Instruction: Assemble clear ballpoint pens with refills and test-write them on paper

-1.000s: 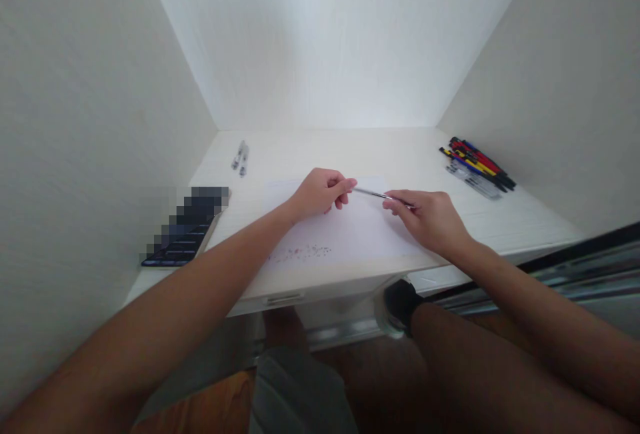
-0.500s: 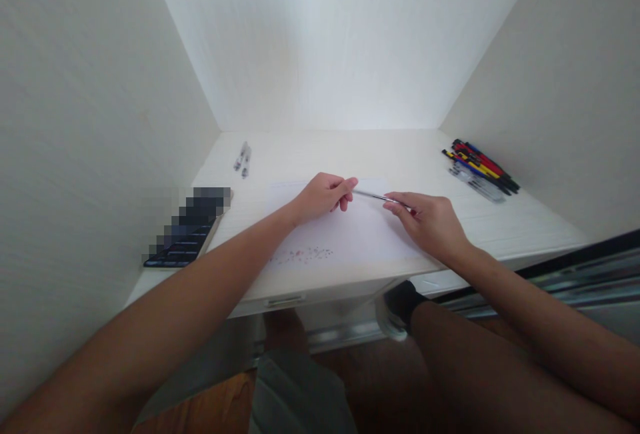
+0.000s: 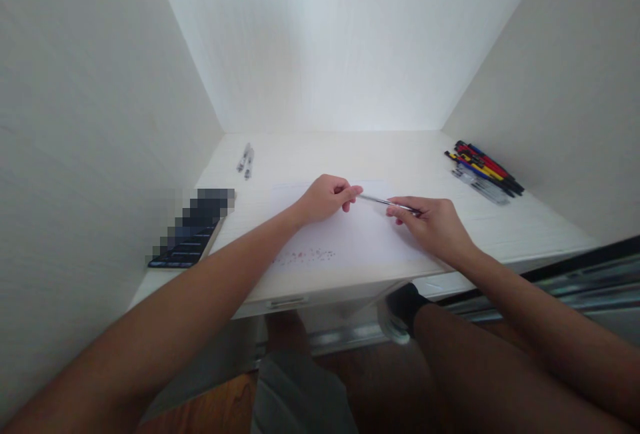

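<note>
A slim pen [image 3: 374, 199] spans the gap between my two hands, above a white sheet of paper [image 3: 350, 241]. My left hand [image 3: 333, 195] pinches its left end between thumb and forefinger. Around its right end, the fingers of my right hand [image 3: 427, 217] are closed, and the dark tip there is partly hidden by them. Small dark and reddish marks [image 3: 305, 257] are scattered along the paper's lower left part. Both hands hover over the sheet, the right one near its right edge.
Two clear pens [image 3: 245, 162] lie at the back left. Several coloured pens [image 3: 485, 166], with clear ones [image 3: 480, 187] beside them, form a pile at the right. A partly blurred dark object [image 3: 185, 241] rests at the left edge of the white desk [image 3: 325, 154]. Walls enclose three sides.
The pen tilts slightly more, its right end lower. Both hands still hold it in nearly the same place; the whole view has shifted slightly.
</note>
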`<state>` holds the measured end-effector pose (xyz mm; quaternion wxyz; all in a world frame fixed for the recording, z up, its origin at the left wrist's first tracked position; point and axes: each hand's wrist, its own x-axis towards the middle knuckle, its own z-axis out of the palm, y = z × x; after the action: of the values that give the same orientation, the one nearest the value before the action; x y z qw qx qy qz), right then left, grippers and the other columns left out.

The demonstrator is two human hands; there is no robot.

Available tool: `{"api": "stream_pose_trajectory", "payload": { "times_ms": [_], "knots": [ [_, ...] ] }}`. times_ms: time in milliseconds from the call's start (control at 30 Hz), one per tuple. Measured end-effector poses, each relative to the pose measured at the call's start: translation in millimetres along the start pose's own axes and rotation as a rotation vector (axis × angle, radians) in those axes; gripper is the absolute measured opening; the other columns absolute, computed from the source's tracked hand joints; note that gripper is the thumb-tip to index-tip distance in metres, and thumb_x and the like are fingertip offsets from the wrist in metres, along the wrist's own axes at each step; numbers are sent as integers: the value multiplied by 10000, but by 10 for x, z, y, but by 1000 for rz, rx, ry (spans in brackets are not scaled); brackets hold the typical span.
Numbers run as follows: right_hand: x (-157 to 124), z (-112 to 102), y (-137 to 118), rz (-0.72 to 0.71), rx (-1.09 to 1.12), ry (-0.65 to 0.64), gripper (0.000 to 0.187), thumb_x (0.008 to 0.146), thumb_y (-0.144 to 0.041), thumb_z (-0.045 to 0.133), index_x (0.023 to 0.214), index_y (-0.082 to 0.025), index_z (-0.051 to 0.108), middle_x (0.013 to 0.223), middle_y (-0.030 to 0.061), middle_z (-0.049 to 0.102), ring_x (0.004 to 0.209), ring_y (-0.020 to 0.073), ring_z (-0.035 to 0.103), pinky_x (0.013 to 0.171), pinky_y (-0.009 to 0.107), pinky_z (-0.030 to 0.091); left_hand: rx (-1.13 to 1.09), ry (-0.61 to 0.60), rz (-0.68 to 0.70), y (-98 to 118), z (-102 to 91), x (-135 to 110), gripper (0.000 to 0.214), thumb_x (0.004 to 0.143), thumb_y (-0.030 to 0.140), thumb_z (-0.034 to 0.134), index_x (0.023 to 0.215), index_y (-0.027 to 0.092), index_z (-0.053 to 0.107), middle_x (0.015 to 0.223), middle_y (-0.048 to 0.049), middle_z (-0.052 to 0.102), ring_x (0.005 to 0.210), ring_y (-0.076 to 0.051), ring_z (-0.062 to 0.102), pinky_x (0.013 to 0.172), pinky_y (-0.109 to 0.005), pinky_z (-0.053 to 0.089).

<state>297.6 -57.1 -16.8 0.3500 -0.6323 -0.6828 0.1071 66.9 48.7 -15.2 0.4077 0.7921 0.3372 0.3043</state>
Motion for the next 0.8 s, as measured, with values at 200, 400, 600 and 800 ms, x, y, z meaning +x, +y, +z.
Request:
{"api": "stream_pose_trajectory", "payload": {
  "times_ms": [200, 400, 600, 800],
  "knots": [
    [65, -126, -203, 156, 353, 131, 306, 766, -436, 891, 943, -192, 836, 755, 68, 784, 596, 194, 692, 586, 324, 543, -106, -6, -43, 124, 1, -48, 400, 1037, 313, 590, 682, 142, 656, 632, -13, 660, 485, -57, 472, 502, -207, 367],
    [88, -167, -360, 302, 899, 30, 572, 846, -757, 682, 992, -212, 777, 746, 80, 751, 544, 182, 626, 499, 314, 470, -200, -35, -48, 121, 2, -59, 289, 1022, 290, 636, 775, 143, 671, 711, -31, 700, 520, -60, 528, 476, -195, 386],
    [114, -202, -458, 272, 958, -159, 952, 870, -938, 290, 1257, -197, 744, 967, 160, 806, 767, 284, 735, 676, 404, 560, -369, -145, -59, 24, 7, -23, 288, 1033, 363, 623, 849, 146, 667, 836, -64, 735, 611, -81, 613, 482, -192, 448],
    [168, -158, -513, 258, 888, -128, 900, 890, -914, 289, 1125, -195, 777, 913, 157, 806, 782, 295, 750, 666, 397, 552, -429, -184, -100, -1, 8, -28, 308, 1039, 368, 616, 840, 139, 667, 835, -64, 725, 618, -85, 616, 499, -198, 469]
  ]
}}
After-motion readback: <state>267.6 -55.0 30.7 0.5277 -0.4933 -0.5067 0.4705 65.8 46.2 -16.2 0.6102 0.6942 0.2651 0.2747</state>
